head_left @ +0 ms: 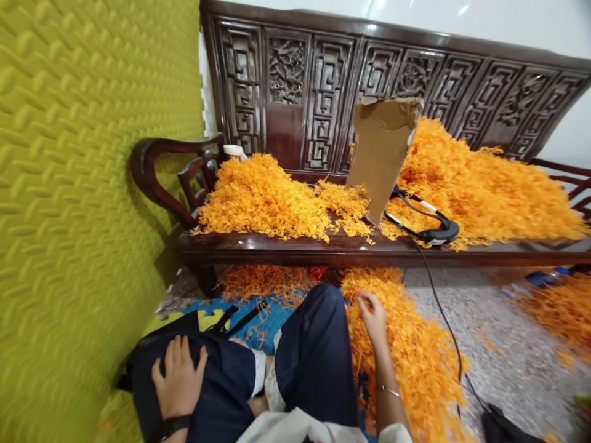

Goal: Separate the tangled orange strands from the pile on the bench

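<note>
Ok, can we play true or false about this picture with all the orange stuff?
1. The right hand touches the orange pile on the floor. True.
2. The left hand holds the cardboard. False: it rests flat on the person's leg; the cardboard stands on the bench.
3. The wall beside the person is blue. False: the wall is yellow-green.
4. A black headset lies on the bench. True.

Cardboard [381, 154] and headset [438, 232] on bench [286, 249]
</note>
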Demonstrator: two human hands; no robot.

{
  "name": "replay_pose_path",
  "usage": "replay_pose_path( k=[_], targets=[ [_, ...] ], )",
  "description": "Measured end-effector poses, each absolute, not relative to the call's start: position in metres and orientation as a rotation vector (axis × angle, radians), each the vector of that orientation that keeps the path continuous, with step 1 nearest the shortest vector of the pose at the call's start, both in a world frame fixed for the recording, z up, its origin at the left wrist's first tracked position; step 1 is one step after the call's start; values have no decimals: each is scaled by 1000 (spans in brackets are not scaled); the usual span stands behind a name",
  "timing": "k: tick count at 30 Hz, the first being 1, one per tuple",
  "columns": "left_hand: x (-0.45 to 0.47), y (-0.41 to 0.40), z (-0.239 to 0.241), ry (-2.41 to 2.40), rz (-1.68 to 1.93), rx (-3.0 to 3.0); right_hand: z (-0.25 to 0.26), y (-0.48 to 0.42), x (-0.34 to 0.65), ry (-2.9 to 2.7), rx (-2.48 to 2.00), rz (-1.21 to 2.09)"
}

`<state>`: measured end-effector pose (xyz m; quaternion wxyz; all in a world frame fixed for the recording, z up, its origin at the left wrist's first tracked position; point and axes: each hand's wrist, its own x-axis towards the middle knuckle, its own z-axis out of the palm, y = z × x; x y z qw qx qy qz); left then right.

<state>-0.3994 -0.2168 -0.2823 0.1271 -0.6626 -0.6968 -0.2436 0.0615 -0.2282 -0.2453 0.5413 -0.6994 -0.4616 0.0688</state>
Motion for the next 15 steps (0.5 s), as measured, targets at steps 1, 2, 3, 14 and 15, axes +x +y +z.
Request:
replay_pose_path(
  k=[1, 2, 3, 14, 15],
  targets=[
    [-400, -217, -282, -2023, -690, -1926, -237, -223, 54, -1112, -1609, 181],
    [-400, -217, -282, -2022, -677, -1925, -228, -217, 46, -1124, -1559, 192],
    [-400, -217, -281, -2023, -667, -1927, -218, -212, 39, -1134, -1511, 197],
    [-402, -218, -280, -2100, -711, -1920, -63, -103, 61, -1062, -1281, -158],
    [-402, -218, -279, -2121, -711, -1929, -52, -84, 68, -1071, -1310, -186]
  ],
)
